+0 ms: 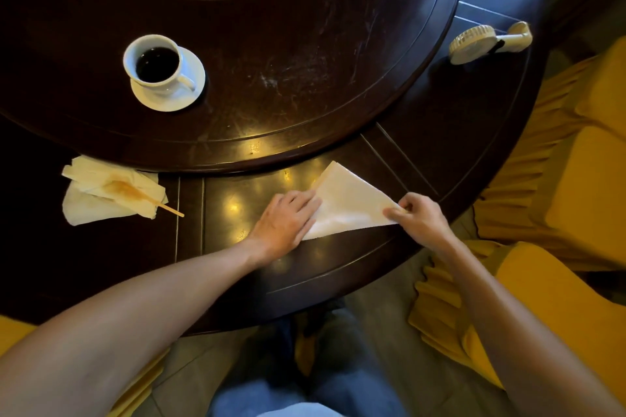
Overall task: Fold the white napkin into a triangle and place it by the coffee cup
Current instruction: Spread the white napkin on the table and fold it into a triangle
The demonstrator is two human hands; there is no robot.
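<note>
The white napkin (349, 205) lies on the dark table's outer ring, near the front edge, in a triangle shape with one tip pointing away from me. My left hand (284, 222) rests flat on its left edge, fingers together and pressing down. My right hand (418, 218) pinches the napkin's right corner between thumb and fingers. The white coffee cup (157, 64), full of black coffee, stands on a white saucer (189, 91) on the raised round turntable, far to the left of the napkin.
A crumpled used napkin with a wooden stick (111, 191) lies at the left on the outer ring. A small cream hand fan (487, 41) sits at the table's right edge. Yellow-covered chairs (559, 179) stand to the right. The turntable's rim (257, 159) runs just beyond the napkin.
</note>
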